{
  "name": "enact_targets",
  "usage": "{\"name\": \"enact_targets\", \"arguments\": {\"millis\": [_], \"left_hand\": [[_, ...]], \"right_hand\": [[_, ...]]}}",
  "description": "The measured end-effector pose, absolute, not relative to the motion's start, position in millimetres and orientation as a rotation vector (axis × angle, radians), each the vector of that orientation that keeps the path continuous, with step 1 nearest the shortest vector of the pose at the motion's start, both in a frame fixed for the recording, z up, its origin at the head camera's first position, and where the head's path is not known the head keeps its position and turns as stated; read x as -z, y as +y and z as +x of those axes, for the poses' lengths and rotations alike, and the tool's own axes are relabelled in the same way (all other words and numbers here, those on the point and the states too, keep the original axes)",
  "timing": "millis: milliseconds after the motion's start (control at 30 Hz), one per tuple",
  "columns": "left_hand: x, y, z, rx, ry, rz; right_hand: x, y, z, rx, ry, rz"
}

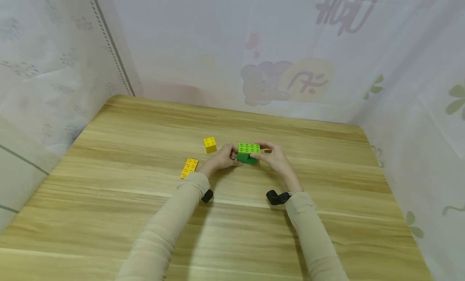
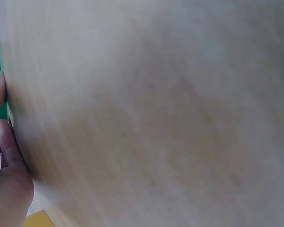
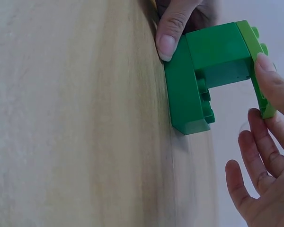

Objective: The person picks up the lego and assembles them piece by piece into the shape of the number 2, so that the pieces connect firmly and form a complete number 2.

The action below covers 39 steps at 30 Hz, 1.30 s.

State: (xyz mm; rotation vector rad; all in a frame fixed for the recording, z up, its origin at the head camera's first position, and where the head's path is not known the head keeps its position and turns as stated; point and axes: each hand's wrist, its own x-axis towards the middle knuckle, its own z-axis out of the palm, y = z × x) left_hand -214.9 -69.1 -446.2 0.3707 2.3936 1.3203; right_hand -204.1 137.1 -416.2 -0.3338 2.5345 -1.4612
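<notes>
A dark green long brick (image 3: 182, 90) lies studs-up on the table, with a dark green square brick (image 3: 217, 52) on one end. Across that square brick sits a light green plate (image 1: 249, 148), its other end overhanging a gap. My left hand (image 1: 226, 156) grips the left end of the stack low down, its thumb on the long brick in the right wrist view. My right hand (image 1: 276, 158) pinches the plate's overhanging right end between thumb and index finger, the other fingers spread. In the left wrist view, only part of the left hand (image 2: 12, 189) shows at the edge.
To the left stand a small yellow square brick (image 1: 210, 146) and, nearer, a yellow long brick (image 1: 189, 168), partly behind the left sleeve. Black wrist cameras (image 1: 278, 198) hang beside the cuffs. The wooden table (image 1: 319, 172) meets sheet-covered walls at the back and sides.
</notes>
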Motion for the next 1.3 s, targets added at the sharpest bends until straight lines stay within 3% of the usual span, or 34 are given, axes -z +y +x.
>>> {"name": "enact_targets", "arguments": {"millis": [633, 1300], "left_hand": [[417.1, -62.7, -206.2, -1.002, 2.517, 0.428], [378.2, -100.6, -212.6, -1.252, 2.56, 0.389]], "right_hand": [[404.7, 137.9, -206.6, 1.283, 2.585, -0.409], [401.9, 135.4, -206.0, 1.274, 2.586, -0.387]]}}
